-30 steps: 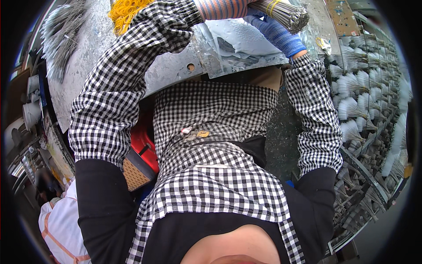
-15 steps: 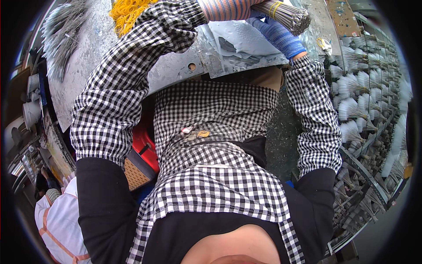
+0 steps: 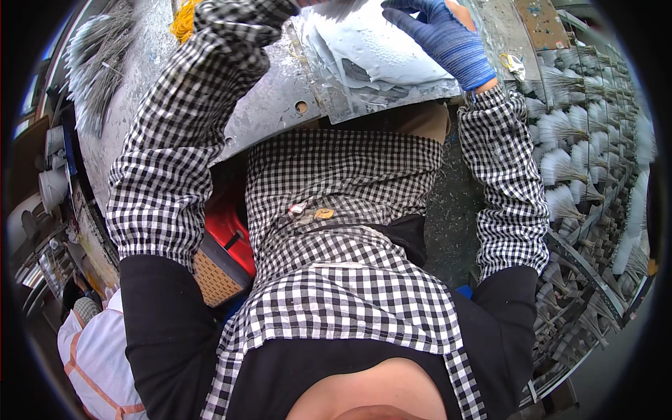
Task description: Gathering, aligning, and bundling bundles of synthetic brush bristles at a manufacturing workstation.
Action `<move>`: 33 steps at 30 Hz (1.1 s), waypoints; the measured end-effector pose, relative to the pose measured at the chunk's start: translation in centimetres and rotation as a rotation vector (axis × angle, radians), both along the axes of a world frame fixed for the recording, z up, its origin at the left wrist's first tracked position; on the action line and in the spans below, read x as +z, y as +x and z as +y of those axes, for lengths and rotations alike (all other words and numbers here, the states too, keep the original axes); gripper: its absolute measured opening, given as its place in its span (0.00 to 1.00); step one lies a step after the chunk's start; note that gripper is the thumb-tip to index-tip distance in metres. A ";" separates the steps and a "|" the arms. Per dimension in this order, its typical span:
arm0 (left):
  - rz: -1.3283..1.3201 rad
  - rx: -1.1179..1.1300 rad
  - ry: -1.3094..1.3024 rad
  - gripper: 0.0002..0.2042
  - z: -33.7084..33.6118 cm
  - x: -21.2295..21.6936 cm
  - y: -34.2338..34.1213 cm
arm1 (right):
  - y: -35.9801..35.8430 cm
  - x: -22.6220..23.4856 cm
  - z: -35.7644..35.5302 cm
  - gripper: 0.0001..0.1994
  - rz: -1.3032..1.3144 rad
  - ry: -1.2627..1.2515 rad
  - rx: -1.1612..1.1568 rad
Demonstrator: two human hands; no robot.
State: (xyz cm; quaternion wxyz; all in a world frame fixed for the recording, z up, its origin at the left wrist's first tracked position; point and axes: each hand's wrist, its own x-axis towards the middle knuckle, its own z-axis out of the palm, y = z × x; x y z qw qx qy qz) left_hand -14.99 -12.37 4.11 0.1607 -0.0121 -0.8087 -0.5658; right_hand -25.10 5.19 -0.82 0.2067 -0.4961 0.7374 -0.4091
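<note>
My right hand (image 3: 439,40) wears a blue glove and lies over the grey, paste-smeared metal table (image 3: 280,105) near the top edge, its fingers stretched toward the left. Its fingertips reach a blurred grey bristle bundle (image 3: 334,7) that the picture's edge cuts off, so a grip cannot be made out. My left arm, in a black-and-white checked sleeve (image 3: 189,133), runs up to the top edge, and the hand itself lies beyond the picture.
Rows of grey bristle tufts (image 3: 567,140) stand on a rack to my right. More grey bristles (image 3: 98,63) and yellow strands (image 3: 183,21) lie at upper left. A red bag (image 3: 231,227) with a woven tan panel sits by my left side. Another person in white (image 3: 91,357) is at lower left.
Both hands have slid toward the top edge. The left hand and most of the bristle bundle it held have left the picture. The person at lower left shows more.
</note>
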 end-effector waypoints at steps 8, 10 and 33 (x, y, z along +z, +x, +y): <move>-0.059 0.071 0.262 0.19 -0.5 2.5 2.1 | 2.0 4.7 0.9 0.10 0.083 -0.226 -0.068; -0.089 0.118 0.312 0.18 -0.2 2.6 2.3 | 2.4 5.5 0.8 0.10 0.099 -0.160 -0.017; -0.086 0.196 0.327 0.14 1.2 1.6 1.3 | 2.5 2.4 -0.7 0.12 0.187 -0.089 -0.128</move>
